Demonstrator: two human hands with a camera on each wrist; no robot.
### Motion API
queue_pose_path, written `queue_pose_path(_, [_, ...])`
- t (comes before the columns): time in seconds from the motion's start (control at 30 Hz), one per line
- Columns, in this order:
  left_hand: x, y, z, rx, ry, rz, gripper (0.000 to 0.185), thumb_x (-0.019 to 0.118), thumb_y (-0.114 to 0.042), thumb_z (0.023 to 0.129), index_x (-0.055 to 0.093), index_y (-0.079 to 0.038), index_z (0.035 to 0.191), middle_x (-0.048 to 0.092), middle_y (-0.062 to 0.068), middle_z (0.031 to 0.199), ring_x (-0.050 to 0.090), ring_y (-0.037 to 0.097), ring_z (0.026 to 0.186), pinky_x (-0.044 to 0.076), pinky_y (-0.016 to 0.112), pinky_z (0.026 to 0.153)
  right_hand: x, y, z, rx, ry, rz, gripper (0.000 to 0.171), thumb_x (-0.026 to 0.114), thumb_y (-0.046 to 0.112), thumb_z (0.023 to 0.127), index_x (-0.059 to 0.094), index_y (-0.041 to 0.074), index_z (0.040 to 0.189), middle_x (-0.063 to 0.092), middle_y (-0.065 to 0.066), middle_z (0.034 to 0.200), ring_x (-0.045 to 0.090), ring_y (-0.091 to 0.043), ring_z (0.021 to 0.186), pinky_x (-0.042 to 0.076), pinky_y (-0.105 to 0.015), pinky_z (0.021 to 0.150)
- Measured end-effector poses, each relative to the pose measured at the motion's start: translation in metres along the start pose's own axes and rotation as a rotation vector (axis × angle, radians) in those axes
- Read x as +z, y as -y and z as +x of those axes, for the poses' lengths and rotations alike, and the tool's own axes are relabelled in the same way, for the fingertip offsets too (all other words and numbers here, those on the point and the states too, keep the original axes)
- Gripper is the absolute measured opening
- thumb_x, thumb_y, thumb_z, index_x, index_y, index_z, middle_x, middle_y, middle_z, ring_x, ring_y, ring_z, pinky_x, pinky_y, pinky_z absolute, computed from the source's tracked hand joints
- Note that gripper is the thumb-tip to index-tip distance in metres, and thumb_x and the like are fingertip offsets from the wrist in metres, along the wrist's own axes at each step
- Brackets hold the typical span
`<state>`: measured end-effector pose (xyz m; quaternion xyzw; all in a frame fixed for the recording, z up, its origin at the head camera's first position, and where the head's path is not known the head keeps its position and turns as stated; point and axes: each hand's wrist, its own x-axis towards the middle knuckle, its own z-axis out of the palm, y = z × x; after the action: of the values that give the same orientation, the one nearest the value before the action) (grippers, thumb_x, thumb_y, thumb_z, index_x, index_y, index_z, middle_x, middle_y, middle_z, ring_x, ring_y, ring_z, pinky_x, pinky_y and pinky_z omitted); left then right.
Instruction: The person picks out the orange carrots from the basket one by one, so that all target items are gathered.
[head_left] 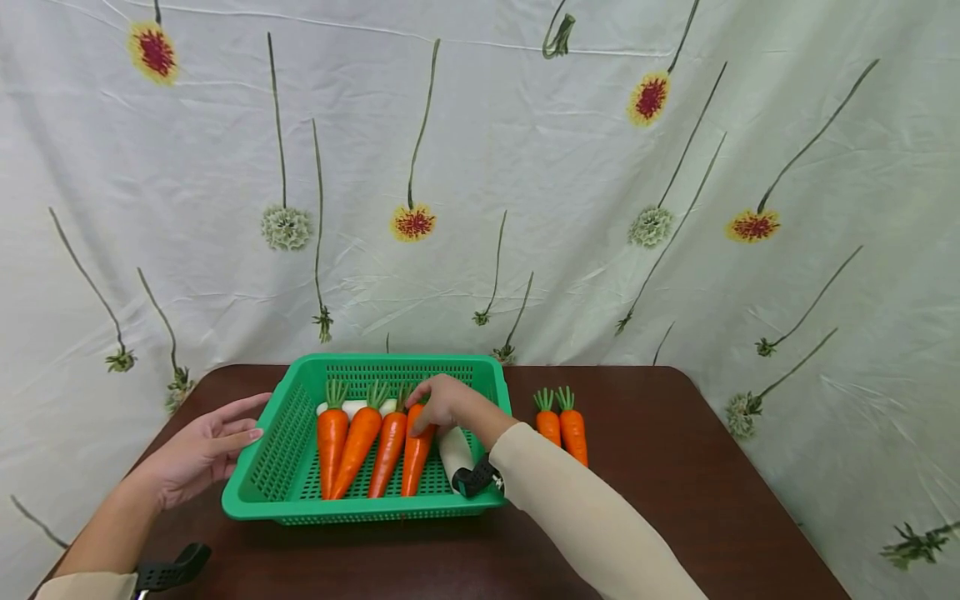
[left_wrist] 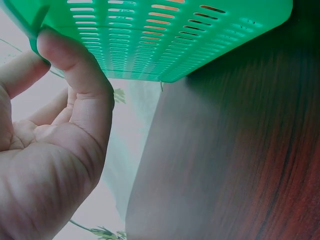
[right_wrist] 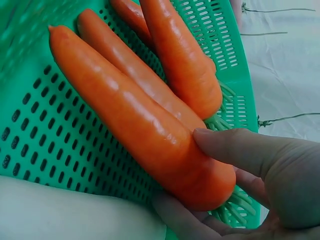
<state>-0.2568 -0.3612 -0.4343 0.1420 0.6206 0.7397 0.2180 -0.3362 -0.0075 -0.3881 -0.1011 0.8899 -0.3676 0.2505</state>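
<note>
Your right hand [head_left: 444,404] grips the rightmost carrot [head_left: 416,465] in the green basket [head_left: 288,471] near its thick leafy end, thumb on one side, fingers on the other. That carrot's long axis runs near-to-far, slightly skewed: leafy end at the far side, tip toward you and a touch left. Can't tell if it rests on the basket floor. Your left hand [head_left: 197,454] pinches the basket's left rim between thumb and fingers; the basket's long axis runs left-right. Three other carrots [head_left: 387,457] lie left of the gripped one, leaves far, tips near. A white radish-like piece [head_left: 454,454] sits just right of it. Two loose carrots [head_left: 573,435] lie on the table [head_left: 675,500], right of the basket, leaves far.
</note>
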Motion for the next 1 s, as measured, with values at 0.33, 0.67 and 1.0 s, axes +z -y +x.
queue_pose_path(0.33, [-0.001,0.000,0.001,-0.003,0.003,0.004,0.063,0.035,-0.001,0.101,0.001,-0.015,0.152,0.064,0.007,0.118,0.066,0.030,0.102,0.051,0.053,0.087,-0.001,-0.005,-0.003,0.001,-0.004,0.101,0.044,0.079,0.002,0.073,0.067,0.017,0.113,0.055,-0.010,0.116,0.064,-0.021,0.077,0.059,-0.042,0.072])
queue_pose_path(0.67, [0.000,0.000,0.001,0.029,0.034,-0.008,0.060,0.034,0.001,0.100,0.008,-0.016,0.152,0.064,0.008,0.118,0.066,0.030,0.101,0.052,0.052,0.086,-0.013,-0.009,-0.003,-0.044,-0.010,0.254,0.049,0.078,-0.001,0.072,0.063,0.014,0.116,0.055,-0.012,0.109,0.064,-0.024,0.076,0.058,-0.048,0.076])
queue_pose_path(1.0, [-0.001,0.001,0.000,0.016,0.006,0.003,0.063,0.035,0.000,0.101,0.003,-0.015,0.152,0.064,0.008,0.116,0.066,0.029,0.101,0.051,0.052,0.087,-0.027,-0.011,-0.007,-0.086,0.009,0.412,0.053,0.075,-0.004,0.074,0.060,0.010,0.123,0.056,-0.014,0.110,0.067,-0.025,0.080,0.055,-0.050,0.084])
